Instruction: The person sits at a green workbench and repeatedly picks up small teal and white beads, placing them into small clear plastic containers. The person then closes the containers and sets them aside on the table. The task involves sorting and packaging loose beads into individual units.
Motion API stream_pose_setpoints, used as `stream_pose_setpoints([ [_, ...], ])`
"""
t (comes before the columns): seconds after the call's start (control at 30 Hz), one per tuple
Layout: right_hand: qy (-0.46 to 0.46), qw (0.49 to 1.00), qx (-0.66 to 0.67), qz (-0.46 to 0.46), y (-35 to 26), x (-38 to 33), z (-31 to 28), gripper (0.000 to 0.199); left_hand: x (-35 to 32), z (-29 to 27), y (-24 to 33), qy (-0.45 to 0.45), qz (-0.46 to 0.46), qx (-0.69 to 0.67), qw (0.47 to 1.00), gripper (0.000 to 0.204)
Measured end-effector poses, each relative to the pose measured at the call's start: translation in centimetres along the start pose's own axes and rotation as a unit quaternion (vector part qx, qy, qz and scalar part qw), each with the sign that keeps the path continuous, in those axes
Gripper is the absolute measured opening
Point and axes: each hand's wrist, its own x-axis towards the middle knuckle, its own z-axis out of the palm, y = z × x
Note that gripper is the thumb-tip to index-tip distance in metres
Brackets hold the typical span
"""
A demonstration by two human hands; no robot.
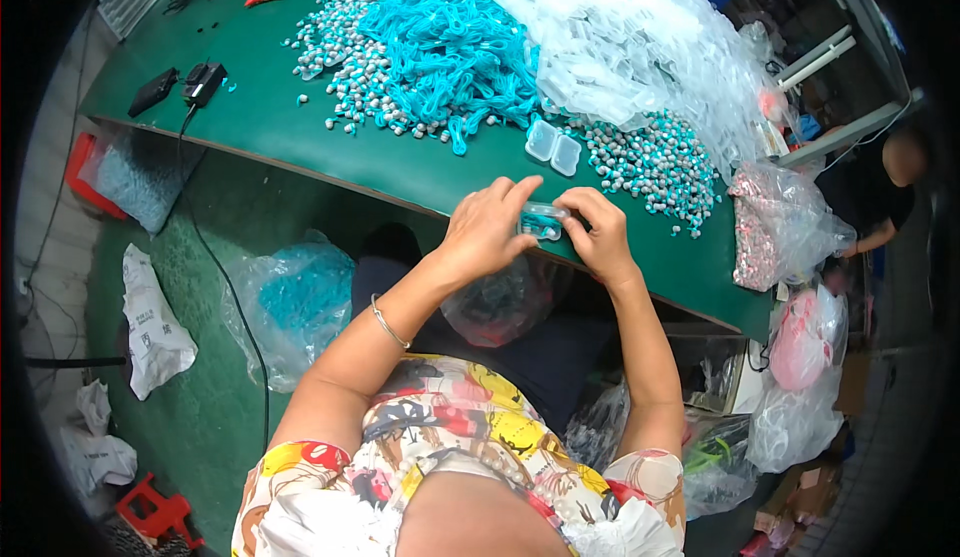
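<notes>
Head view: both hands are pinched onto one small clear plastic case with a bit of turquoise cord inside, held just over the near edge of the green counter. The left hand has its grip narrow, thumb and fingers clamped on the case's left end; the right hand is closed on the right end the same way. The case looks light, stiff and a bit slick, probably easy to crack or pop open, so holding it by the short ends seems right. Just beyond the grip lies an open empty case, and further out a heap of turquoise cord, loose grey-and-teal earplugs and a pile of clear cases.
</notes>
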Motion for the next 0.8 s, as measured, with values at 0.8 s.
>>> stream_pose_setpoints([
  [0.8, 0.092, 0.99, -0.003, 0.107, -0.7, -3.4, 0.2, 0.017, 0.2, -0.3, -0.2, -0.029, 0.021, 0.018, 0.999, 0.053],
])
